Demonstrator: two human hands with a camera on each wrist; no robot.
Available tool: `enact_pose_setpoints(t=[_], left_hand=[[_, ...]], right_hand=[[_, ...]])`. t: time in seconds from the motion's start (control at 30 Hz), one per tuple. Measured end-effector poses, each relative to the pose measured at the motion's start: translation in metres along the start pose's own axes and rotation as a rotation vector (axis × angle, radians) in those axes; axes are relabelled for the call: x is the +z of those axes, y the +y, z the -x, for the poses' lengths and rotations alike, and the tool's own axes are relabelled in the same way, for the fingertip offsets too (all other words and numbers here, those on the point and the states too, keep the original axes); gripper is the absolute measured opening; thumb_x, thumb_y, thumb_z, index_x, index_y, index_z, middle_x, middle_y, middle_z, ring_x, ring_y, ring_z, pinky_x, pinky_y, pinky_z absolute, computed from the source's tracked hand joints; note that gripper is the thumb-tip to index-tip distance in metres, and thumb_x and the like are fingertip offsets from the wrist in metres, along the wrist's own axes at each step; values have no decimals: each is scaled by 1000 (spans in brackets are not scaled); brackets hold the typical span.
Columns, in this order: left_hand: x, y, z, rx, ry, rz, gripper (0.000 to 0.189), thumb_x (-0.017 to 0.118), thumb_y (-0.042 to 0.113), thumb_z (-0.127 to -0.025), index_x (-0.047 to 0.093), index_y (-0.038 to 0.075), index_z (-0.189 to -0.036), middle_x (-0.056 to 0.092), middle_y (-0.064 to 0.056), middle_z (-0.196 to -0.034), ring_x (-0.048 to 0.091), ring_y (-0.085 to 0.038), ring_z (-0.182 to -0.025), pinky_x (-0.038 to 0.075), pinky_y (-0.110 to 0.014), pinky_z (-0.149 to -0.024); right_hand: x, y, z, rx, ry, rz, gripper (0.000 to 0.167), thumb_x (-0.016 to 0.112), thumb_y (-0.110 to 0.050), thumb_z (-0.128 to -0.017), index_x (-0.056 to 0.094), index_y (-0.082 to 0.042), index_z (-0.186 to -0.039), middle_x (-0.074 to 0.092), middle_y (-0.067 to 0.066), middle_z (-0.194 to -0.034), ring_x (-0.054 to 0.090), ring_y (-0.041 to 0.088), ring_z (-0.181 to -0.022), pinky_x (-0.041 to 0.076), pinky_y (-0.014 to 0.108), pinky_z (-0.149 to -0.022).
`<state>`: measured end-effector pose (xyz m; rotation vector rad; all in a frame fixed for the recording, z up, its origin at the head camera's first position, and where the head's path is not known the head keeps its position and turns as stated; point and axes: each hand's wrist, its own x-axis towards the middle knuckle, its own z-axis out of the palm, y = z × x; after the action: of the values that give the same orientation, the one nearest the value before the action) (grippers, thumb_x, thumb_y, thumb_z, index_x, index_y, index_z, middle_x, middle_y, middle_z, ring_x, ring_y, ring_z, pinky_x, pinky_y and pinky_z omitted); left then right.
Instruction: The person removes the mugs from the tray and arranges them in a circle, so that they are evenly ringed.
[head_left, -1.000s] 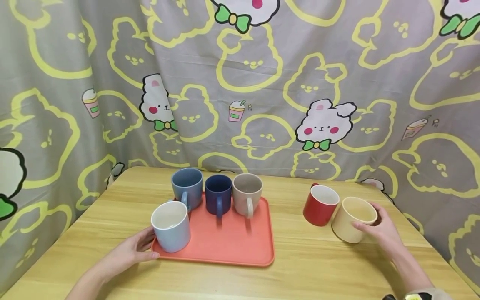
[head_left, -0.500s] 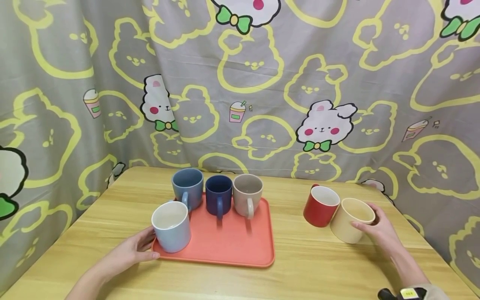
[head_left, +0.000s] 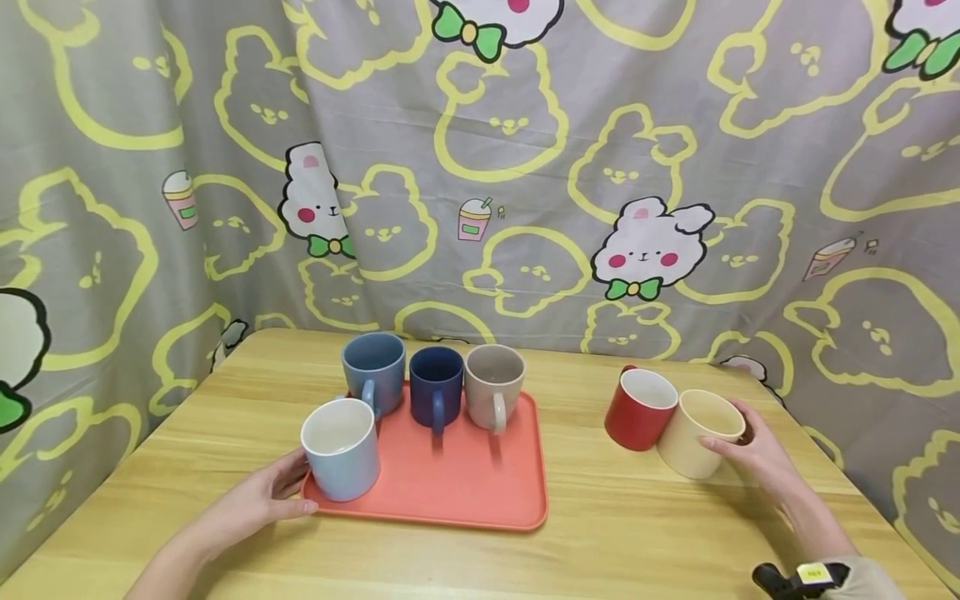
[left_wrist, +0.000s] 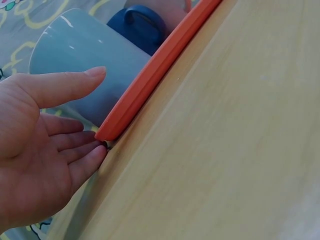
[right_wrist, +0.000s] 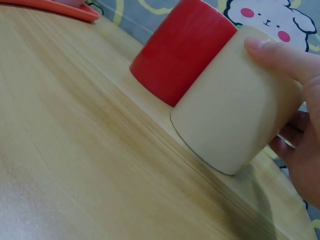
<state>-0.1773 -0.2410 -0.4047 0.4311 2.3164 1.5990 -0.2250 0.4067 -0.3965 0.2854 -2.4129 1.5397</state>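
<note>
My right hand (head_left: 761,454) grips a cream mug (head_left: 693,446), thumb at the front near its rim and fingers round the far right side. The mug stands on the table right beside a red mug (head_left: 637,412) with a white inside; in the right wrist view the cream mug (right_wrist: 230,100) overlaps the red mug (right_wrist: 182,47). My left hand (head_left: 258,500) lies at the front left corner of a coral tray (head_left: 465,483), next to a light blue mug (head_left: 343,458). In the left wrist view its fingertips meet the tray's corner (left_wrist: 112,127), with the thumb extended past the light blue mug (left_wrist: 90,50).
Along the tray's back edge stand a grey-blue mug (head_left: 373,375), a navy mug (head_left: 437,387) and a beige mug (head_left: 495,387), handles toward me. Wooden table (head_left: 585,517) lies between the tray and the red mug. A patterned curtain (head_left: 525,275) hangs behind.
My right hand and the cream mug have shifted a little left, closer to the red mug. The left hand, the tray and its mugs stay in place.
</note>
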Motion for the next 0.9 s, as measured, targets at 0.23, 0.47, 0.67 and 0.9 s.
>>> enact_pose_setpoints(t=[0.23, 0.47, 0.67, 0.9], left_hand=[[-1, 2, 1, 12, -2, -1, 86, 66, 15, -86, 8, -20, -138, 15, -42, -140, 23, -53, -128, 36, -8, -88], [-2, 3, 2, 21, 7, -1, 86, 66, 15, -85, 8, -21, -138, 16, -42, -140, 22, -53, -128, 36, -7, -88], [-2, 3, 4, 22, 7, -10, 85, 66, 14, -85, 9, -21, -138, 17, -43, -140, 23, -53, -127, 36, -8, -88], [1, 0, 2, 62, -1, -28, 83, 65, 12, -86, 10, -23, -136, 19, -44, -138, 27, -54, -126, 38, -11, -90]], right_hand=[[-7, -4, 6, -58, 52, -149, 56, 58, 11, -84, 40, -22, -126, 52, -22, -109, 49, -8, -96, 39, 5, -77], [-18, -21, 3, -156, 55, -288, 54, 51, 15, -86, 45, -24, -123, 56, -14, -113, 51, -5, -102, 40, 4, -79], [-15, -45, -4, -161, 23, -213, 53, 52, 11, -88, 44, -22, -129, 55, -14, -116, 49, -5, -106, 37, 6, -81], [15, -84, -19, -273, -71, -174, 53, 52, 13, -87, 45, -13, -132, 56, -10, -119, 49, -1, -110, 39, 8, -85]])
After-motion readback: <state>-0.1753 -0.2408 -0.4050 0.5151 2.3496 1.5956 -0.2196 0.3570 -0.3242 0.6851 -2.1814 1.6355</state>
